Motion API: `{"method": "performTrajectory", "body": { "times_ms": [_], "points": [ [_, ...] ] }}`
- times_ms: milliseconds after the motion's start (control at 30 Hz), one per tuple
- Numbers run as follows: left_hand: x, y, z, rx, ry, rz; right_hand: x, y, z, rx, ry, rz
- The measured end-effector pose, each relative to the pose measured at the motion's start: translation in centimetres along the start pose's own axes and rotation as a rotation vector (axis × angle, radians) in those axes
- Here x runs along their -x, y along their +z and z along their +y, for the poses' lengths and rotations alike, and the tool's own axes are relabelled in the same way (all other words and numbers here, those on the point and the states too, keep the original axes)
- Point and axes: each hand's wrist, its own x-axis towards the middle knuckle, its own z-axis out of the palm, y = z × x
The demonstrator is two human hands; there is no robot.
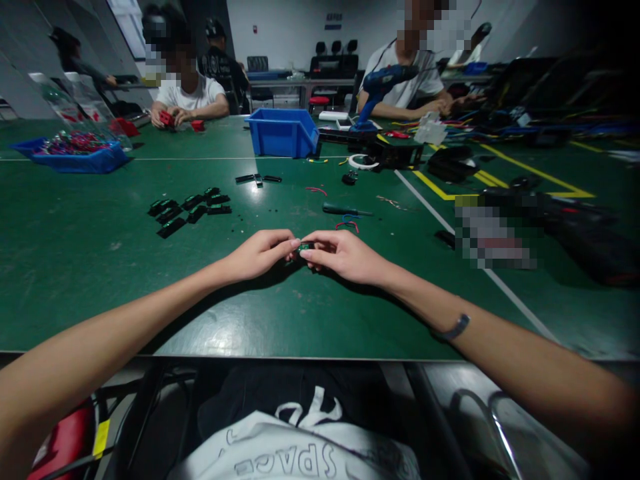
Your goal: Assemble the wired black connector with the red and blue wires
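Note:
Between my two hands, just above the green table [225, 320], is a small green circuit board [303, 247] with dark parts beneath it. My left hand [265, 253] pinches its left side between thumb and fingers. From the other side my right hand [345, 255] closes on the same piece, thumb in front. My fingers cover most of it. Beyond my hands lie a screwdriver [345, 209] with a dark green handle and short red and blue wires [349, 223]. To the left sit several black pieces with green boards [187, 210].
A blue bin [283, 133] stands farther back, near a blue cordless drill [380, 90]. At left, a blue tray [80, 159] holds small red parts beside plastic bottles [85, 100]. Black parts and cables fill the right side. Two people sit across the table; others are behind.

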Motion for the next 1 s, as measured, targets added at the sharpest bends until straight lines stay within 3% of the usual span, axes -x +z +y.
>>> {"method": "performTrajectory", "body": {
  "times_ms": [1000],
  "points": [
    [0.03, 0.11, 0.48, -0.001, 0.001, 0.045, 0.12, 0.16, -0.12, -0.051, 0.014, -0.008]
  ]
}}
